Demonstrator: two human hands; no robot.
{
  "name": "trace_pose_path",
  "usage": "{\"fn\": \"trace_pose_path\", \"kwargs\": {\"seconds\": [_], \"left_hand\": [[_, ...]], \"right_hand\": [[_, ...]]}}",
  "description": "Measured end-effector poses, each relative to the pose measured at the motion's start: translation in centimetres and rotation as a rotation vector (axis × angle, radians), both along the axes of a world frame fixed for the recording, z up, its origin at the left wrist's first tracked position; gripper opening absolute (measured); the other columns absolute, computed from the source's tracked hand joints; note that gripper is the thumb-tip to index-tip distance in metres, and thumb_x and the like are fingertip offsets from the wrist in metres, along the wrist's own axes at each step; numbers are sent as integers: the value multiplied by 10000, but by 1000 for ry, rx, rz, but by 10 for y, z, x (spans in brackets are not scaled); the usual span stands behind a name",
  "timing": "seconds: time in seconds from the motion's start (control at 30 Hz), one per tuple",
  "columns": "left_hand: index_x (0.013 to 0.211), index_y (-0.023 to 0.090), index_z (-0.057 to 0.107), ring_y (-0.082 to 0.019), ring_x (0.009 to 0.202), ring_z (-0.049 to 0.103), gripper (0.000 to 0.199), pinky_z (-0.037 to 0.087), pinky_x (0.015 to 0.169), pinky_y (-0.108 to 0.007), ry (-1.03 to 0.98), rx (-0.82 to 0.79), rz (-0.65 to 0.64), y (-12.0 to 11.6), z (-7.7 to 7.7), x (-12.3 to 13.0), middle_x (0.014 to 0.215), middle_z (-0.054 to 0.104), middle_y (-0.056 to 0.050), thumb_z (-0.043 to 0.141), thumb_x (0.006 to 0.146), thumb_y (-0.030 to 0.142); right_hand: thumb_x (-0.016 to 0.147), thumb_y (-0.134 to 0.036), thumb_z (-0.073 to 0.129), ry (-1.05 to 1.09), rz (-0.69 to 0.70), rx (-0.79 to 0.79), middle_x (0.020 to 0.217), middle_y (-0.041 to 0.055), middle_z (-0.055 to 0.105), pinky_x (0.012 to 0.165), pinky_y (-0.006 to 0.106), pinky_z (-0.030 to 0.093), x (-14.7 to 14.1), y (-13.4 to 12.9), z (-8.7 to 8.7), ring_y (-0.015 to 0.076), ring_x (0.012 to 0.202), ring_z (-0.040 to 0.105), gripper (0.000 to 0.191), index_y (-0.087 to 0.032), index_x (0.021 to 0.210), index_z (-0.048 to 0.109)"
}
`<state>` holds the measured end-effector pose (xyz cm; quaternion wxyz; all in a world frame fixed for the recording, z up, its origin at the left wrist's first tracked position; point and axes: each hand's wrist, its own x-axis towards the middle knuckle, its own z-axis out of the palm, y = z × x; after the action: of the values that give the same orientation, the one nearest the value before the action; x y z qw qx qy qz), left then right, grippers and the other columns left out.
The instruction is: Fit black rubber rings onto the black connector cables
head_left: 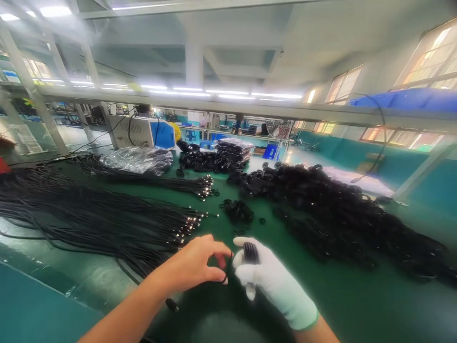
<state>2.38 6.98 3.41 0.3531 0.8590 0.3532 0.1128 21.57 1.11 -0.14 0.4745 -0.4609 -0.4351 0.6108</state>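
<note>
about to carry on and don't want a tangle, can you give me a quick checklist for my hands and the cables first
1. Coil secure: ok, the right hand is curled around the black coil.
2. Thin cord held: ok, the left hand pinches the thin cord.
3. Cord's far end: cannot tell, too blurred to trace.
4. Both hands gloved: not ok, only the right wears a white glove.
5. Long cables apart from the big pile: ok, green bench shows between.
6. Silver ends lined up: not ok, they are staggered.
</note>
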Motion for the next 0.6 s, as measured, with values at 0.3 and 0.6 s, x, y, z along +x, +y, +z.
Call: {"fn": "trace_pose_path", "kwargs": {"seconds": [0.3, 0.6], "left_hand": [[1067, 256, 591, -242, 888, 540, 516, 422, 693, -280, -32, 4, -11, -11, -10, 21, 952, 584, -28, 747, 582, 338], [688, 205, 664, -146, 540, 533, 99, 343, 481, -218, -18, -155, -117, 21, -15, 23, 628, 628, 21, 573, 694, 244]], "right_hand": [[569, -136, 714, -362, -79, -24, 985, 88, 635, 393, 251, 428, -14, 5, -34, 154, 556, 590, 1082, -214, 1458, 101], [611, -138, 667, -522, -123, 200, 849, 13, 629, 645, 308, 477, -9, -1, -10, 166, 685, 580, 401, -231, 997, 615]]}}
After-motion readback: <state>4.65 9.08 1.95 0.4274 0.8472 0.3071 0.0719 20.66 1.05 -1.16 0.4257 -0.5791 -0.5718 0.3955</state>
